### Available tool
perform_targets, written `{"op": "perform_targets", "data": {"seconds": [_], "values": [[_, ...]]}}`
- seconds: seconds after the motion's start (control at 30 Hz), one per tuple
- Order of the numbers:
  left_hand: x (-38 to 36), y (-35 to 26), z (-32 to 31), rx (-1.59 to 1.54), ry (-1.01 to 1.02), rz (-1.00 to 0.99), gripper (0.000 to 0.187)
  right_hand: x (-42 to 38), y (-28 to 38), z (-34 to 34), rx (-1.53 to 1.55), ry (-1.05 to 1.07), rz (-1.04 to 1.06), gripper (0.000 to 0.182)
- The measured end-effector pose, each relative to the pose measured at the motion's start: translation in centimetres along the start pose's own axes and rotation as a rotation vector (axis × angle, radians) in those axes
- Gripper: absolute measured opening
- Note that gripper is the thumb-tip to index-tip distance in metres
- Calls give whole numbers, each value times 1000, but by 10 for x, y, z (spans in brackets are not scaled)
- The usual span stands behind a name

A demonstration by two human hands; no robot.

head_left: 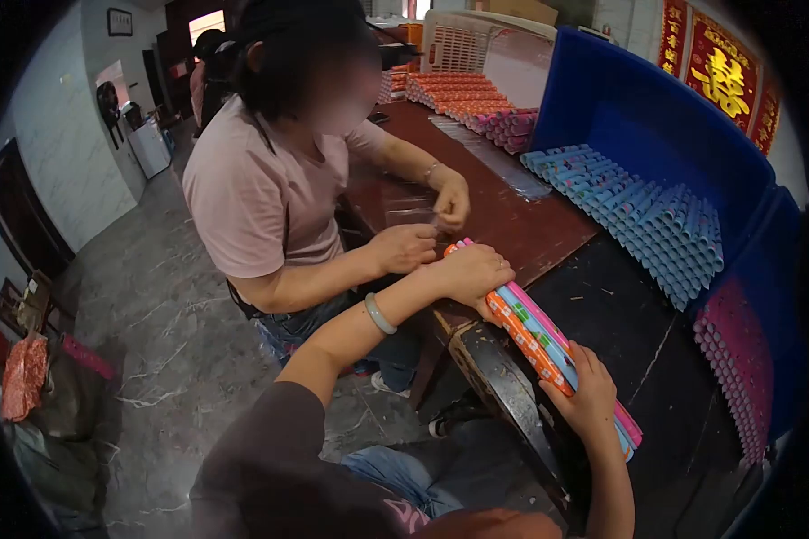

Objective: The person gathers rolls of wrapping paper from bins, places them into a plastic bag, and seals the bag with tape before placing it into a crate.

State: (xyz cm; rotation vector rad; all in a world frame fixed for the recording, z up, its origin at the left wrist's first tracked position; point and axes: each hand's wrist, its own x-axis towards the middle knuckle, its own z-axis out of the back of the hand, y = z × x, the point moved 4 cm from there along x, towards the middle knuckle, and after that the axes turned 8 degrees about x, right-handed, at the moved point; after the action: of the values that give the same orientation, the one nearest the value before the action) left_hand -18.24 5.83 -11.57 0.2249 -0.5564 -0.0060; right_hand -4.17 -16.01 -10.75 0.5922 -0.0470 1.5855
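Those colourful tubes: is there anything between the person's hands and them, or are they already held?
Nothing stands between. The left hand grips the far end of the bundle of tubes and the right hand grips the near end. The co-worker's hands work right beside the far end; whether they touch it is unclear.

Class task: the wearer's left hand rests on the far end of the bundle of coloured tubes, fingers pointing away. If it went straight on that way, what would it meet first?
Most likely the co-worker's hand, just beyond the left hand on the bundle of tubes; depth is unclear.
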Motion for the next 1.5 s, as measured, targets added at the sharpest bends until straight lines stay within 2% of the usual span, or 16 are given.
{"op": "perform_targets", "data": {"seconds": [0.07, 0.1, 0.17, 0.4, 0.6, 0.87, 0.9, 1.0, 1.1, 1.23, 1.5], "values": [[-2, 1, 1, 14, -16, -27, 61, 1, -1, -1, 22, -7, -43, 68], [-3, 2, 1, 25, -1, -34, 61, 1, 3, -3, 42, 7, 4, 68], [-6, 5, 5, 3, -17, -53, 62, 2, 1, -4, -35, 17, -73, 70], [-11, 8, 10, 4, -22, -31, 71, 9, 4, -5, 26, 74, -89, 73], [-15, 5, 10, 25, 48, -37, 73, 9, 12, -6, 31, 96, -158, 73], [-17, 0, 14, 96, 48, -10, 63, 4, 14, -8, -32, 68, -122, 71], [-17, 0, 17, 84, 106, 6, 58, 3, 13, -7, -46, 67, -155, 71], [-17, 0, 22, 153, 155, -12, 55, 5, 21, -7, -10, 17, -13, 70], [-15, 0, 28, 229, 139, -33, 63, 7, 24, -6, -8, 16, -42, 70], [-15, 2, 26, 197, 136, -21, 55, 9, 24, -6, -28, 6, -18, 68], [-12, 6, 22, 162, 174, -14, 60, 8, 22, -6, -33, -19, 45, 66]]}}
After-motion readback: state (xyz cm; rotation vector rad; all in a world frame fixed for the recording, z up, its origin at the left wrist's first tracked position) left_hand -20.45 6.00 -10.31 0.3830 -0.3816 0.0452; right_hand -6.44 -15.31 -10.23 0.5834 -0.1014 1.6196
